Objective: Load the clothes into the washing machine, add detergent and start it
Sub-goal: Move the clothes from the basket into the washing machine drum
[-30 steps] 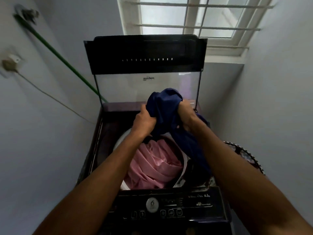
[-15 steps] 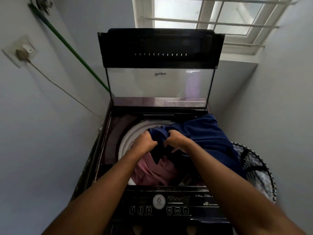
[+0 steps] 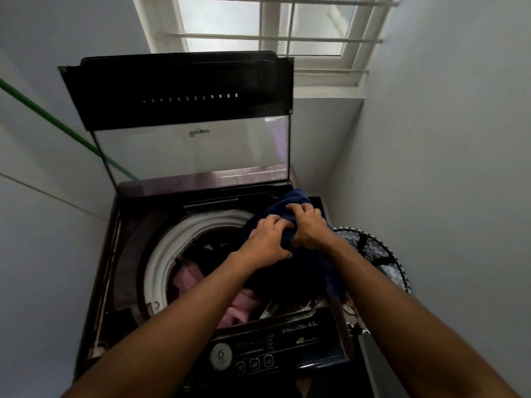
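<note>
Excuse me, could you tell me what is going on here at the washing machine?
A person is loading laundry. Both hands, left and right, grip a navy garment bunched over the right side of the open washing machine. Pink clothes already lie in the drum. The lid stands raised, and a laundry basket sits to the right.

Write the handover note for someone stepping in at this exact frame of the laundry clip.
Left hand and right hand: both grip the navy garment bunched at the right rim of the drum.
Washing machine lid stands open. Pink clothes already lie in the drum. Laundry basket sits to the right of the machine.
Done: part of the load is in.
Left: push the navy garment in, add detergent (none in view), close the lid, start from the control panel.
</note>
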Motion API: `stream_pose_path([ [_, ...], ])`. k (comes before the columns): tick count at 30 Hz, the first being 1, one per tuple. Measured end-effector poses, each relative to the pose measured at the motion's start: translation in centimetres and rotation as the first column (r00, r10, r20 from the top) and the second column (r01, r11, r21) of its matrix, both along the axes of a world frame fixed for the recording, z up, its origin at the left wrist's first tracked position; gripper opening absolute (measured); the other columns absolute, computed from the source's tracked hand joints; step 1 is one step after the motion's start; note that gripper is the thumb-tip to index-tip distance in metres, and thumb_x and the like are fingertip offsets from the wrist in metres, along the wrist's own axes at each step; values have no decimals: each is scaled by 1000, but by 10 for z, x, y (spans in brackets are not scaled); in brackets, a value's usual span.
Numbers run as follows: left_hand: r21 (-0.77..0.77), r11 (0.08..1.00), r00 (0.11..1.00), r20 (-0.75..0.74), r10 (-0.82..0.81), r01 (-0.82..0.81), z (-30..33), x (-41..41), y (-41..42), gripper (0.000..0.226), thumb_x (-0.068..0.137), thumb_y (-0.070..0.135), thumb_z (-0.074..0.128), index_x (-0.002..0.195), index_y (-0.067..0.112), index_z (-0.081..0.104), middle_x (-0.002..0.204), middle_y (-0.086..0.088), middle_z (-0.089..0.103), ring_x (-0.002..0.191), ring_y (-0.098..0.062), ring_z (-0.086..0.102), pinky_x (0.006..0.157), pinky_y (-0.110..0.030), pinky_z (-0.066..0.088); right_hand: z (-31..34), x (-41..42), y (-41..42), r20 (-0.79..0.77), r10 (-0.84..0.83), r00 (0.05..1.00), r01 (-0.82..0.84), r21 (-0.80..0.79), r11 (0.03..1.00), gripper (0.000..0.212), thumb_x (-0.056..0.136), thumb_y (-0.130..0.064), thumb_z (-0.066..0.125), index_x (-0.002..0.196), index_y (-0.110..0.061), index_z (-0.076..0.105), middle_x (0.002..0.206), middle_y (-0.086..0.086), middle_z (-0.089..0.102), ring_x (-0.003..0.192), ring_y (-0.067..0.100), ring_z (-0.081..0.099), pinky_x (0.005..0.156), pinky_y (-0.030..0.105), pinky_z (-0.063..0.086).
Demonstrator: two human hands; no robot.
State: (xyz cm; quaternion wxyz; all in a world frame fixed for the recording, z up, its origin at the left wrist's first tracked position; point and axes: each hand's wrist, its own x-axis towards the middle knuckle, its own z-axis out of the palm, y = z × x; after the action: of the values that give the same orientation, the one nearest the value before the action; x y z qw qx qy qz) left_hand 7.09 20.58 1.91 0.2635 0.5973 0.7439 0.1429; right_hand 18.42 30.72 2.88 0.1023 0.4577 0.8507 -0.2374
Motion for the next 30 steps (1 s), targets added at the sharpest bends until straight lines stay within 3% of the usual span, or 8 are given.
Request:
stream_pose_path([
  [6, -117, 959, 936, -218, -278, 258, -5, 44, 38, 134, 53, 58, 88, 155, 25, 8, 161, -3, -25, 149, -29, -23, 120, -60, -4, -8, 63, 29, 127, 18, 992, 4, -175, 985, 113, 71, -6, 74, 155, -30, 3, 157, 10, 15, 140, 39, 26, 112, 50, 35],
  [10, -146, 942, 898, -288, -333, 303, -14, 61, 53, 138, 46, 60, 90, 154, 26, 10, 157, -3, -38, 143, -32, -37, 111, -70, -16, -22, 88, 38, 275, 119, 954, -58, -219, 974, 126, 64, -7, 85, 153, -29, -1, 152, 11, 20, 141, 36, 27, 108, 46, 40],
  [13, -174, 941, 896, -297, -331, 290, -16, 61, 59, 145, 45, 58, 91, 155, 30, 1, 156, -3, -39, 142, -34, -38, 109, -73, -14, -32, 92, 40, 329, 178, 928, -113, -207, 972, 141, 57, -21, 94, 154, -23, -8, 159, 13, 6, 147, 37, 13, 116, 48, 30],
  [16, -239, 937, 909, -270, -317, 256, -15, 60, 61, 148, 49, 53, 92, 155, 31, -8, 160, -4, -31, 146, -34, -30, 110, -75, -6, -46, 89, 40, 264, 190, 946, -146, -176, 973, 135, 56, -23, 94, 154, -14, 2, 158, 14, 14, 145, 37, 20, 116, 46, 30],
  [20, -221, 946, 928, -237, -288, 237, -17, 56, 59, 144, 50, 52, 92, 156, 31, -3, 165, 0, -2, 151, -32, -8, 112, -73, 14, -55, 85, 39, -88, 8, 996, -19, -126, 992, 76, 78, -2, 63, 146, -18, 32, 128, 19, 60, 113, 37, 59, 86, 39, 51],
  [24, -139, 966, 928, -276, -251, 220, -6, 54, 53, 133, 56, 50, 89, 156, 24, 5, 155, -2, 23, 142, -30, 25, 110, -57, 32, -41, 72, 39, -295, -139, 945, 134, -36, 990, 42, 79, -3, 52, 118, -16, 61, 107, 19, 70, 95, 38, 66, 75, 35, 51],
  [27, -22, 996, 989, -119, -84, 82, 2, 48, 51, 114, 65, 38, 84, 154, 22, 13, 147, -4, 38, 132, -29, 41, 105, -54, 40, -10, 49, 37, -426, -189, 885, 196, -26, 980, 15, 78, -2, 57, 85, -15, 60, 91, 20, 69, 83, 34, 66, 62, 26, 40],
  [30, 173, 977, 989, 94, 111, -126, 16, 34, 47, 75, 77, 19, 71, 143, 20, 34, 136, -10, 53, 120, -33, 56, 100, -43, 46, 18, 25, 31, -500, -144, 854, 167, 0, 986, 17, 78, 1, 58, 79, -15, 52, 82, 16, 65, 69, 25, 55, 55, 14, 32],
])
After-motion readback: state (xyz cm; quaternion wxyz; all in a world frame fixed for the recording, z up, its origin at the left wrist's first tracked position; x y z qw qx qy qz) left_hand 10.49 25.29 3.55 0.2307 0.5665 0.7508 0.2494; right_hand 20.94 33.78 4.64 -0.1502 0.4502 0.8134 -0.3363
